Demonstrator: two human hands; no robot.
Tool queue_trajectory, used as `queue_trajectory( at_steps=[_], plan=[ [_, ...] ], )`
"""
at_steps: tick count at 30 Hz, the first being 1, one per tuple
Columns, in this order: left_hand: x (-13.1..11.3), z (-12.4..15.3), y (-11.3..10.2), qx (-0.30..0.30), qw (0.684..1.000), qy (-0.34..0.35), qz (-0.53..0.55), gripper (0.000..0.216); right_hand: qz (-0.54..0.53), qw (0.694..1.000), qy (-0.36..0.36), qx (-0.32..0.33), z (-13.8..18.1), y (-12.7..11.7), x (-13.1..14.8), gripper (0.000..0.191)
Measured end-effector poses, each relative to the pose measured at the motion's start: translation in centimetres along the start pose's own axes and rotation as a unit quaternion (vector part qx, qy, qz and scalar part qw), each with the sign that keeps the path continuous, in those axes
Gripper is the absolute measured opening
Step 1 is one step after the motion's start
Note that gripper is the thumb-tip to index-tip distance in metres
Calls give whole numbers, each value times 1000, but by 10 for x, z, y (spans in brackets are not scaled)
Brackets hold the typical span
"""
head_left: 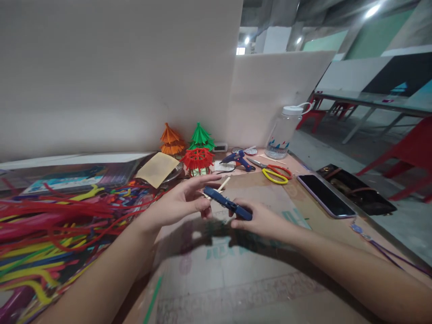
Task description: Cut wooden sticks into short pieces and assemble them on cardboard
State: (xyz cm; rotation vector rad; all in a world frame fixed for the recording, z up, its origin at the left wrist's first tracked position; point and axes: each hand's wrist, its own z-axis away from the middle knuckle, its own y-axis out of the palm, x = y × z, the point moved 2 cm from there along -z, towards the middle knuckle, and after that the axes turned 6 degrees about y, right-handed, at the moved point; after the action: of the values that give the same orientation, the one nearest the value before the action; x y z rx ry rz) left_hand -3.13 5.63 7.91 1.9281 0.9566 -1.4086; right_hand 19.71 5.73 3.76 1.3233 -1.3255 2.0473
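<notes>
Holding a blue cutter at frame centre, the right hand is curled tight around its near end. The left hand, fingers loosely spread, seems to pinch a pale stick between thumb and one finger right at the tool's tip. Risk: the tip sits against the left fingertips, so a slip likely nicks skin or flicks the stick into the pipe-cleaner pile at left.

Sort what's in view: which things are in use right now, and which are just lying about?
In use: blue tool in right hand; wooden stick against left hand.
Lying about: glue gun, scissors, water bottle, phone, pipe cleaners, paper pagodas.
</notes>
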Motion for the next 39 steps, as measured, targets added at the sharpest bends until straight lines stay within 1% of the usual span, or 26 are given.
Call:
queue_trajectory(
  at_steps=[3, 7, 11, 14, 18, 24, 30, 36, 38, 39],
  plan=[
    [-1, 1, 3, -3, 999, -18, 40, 44, 24, 1000, 3, -8, 0, 0, -2, 30],
    [-4, 1, 5, 5, 998, -47, 47, 38, 20, 1000, 0, -4, -1, 0, -2, 30],
    [-3, -1, 5, 15, 997, -57, 48, 43, 15, 1000, 9, 0, 0, 0, -2, 31],
    [0, -1, 5, 11, 998, -57, 37, 48, 15, 1000, 7, -2, 0, 0, -2, 29],
    [0, -1, 5, 12, 998, -51, 23, 47, 14, 1000, -1, 0, 1, 0, -2, 29],
    [0, 0, 6, 28, 997, -59, 33, 46, 57, 998, 0, -20, 2, 3, -6, 22],
    [5, 0, 6, 31, 995, -90, 41, 51, 81, 996, 7, -39, 1, 4, -13, 23],
    [7, -1, 7, 19, 997, -67, 46, 49, 71, 996, 12, -60, 1, 5, -13, 24],
    [8, -2, 3, 15, 998, -60, 28, 49, 88, 994, -11, -64, 2, 5, -11, 21],
    [9, -3, 0, 6, 998, -57, 10, 49, 98, 992, -35, -67, 2, 3, -10, 19]
  ],
)
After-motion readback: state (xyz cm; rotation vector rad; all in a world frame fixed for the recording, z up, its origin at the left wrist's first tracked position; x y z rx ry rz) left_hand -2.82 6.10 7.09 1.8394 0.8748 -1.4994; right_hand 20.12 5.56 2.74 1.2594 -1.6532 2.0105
